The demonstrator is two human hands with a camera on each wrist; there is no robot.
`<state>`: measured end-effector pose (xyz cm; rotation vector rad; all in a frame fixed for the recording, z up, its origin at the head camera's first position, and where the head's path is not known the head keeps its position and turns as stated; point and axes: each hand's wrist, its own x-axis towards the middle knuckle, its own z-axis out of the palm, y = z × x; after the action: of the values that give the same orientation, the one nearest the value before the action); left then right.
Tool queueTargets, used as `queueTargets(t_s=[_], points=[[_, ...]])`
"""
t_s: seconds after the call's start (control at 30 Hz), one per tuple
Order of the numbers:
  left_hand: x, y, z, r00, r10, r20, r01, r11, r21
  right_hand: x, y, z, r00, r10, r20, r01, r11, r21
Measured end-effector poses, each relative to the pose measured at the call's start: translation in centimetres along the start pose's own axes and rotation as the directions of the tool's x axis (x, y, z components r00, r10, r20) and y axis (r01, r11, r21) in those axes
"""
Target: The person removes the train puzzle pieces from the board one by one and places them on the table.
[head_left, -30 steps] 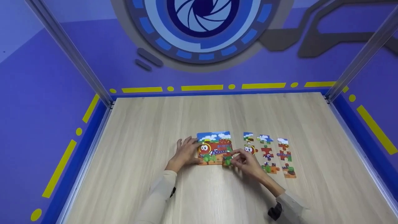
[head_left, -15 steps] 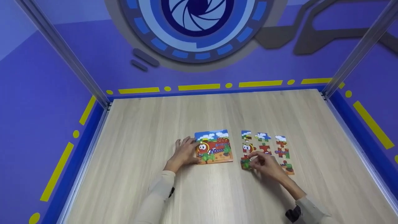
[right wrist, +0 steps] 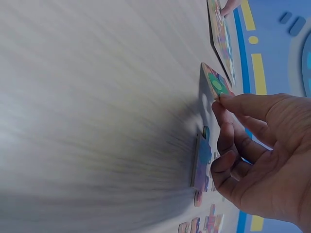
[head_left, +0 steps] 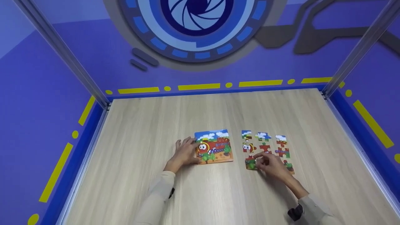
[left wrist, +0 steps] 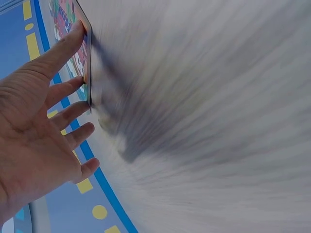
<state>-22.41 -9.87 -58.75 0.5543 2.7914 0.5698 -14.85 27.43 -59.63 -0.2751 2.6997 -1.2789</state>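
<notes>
A square picture of a smiling red train lies flat on the wooden table. My left hand rests at its left side, fingers spread; the left wrist view has the thumb and fingertips along the picture's edge. To the right, my right hand pinches a green and red jigsaw piece between thumb and index finger. This piece appears tilted in the right wrist view, the other fingers curled below. Beside it are loose jigsaw pieces, including a train-face piece; my right hand partly hides the lower ones.
Loose jigsaw pieces sit in three columns, with sky pieces at the back and a red piece in the right column. The wooden table is bounded by a purple back wall and side walls.
My right hand has carried the jigsaw piece from the picture's lower right corner rightward to the front of the loose pieces. My left hand stays at the picture's side; the head view has shifted slightly.
</notes>
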Motion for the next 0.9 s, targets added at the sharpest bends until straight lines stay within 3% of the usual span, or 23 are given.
queueTargets(t_s=[0.4, 0.9], points=[[0.01, -0.03, 0.04, 1.000, -0.002, -0.008, 0.001, 1.000, -0.024, 0.20, -0.34, 0.40, 0.999, 0.035, -0.001, -0.035, 0.999, 0.010], [-0.21, -0.14, -0.09, 1.000, 0.015, 0.005, -0.015, 1.000, 0.007, 0.67, -0.35, 0.44, 0.998, 0.065, 0.015, -0.064, 0.998, -0.017]])
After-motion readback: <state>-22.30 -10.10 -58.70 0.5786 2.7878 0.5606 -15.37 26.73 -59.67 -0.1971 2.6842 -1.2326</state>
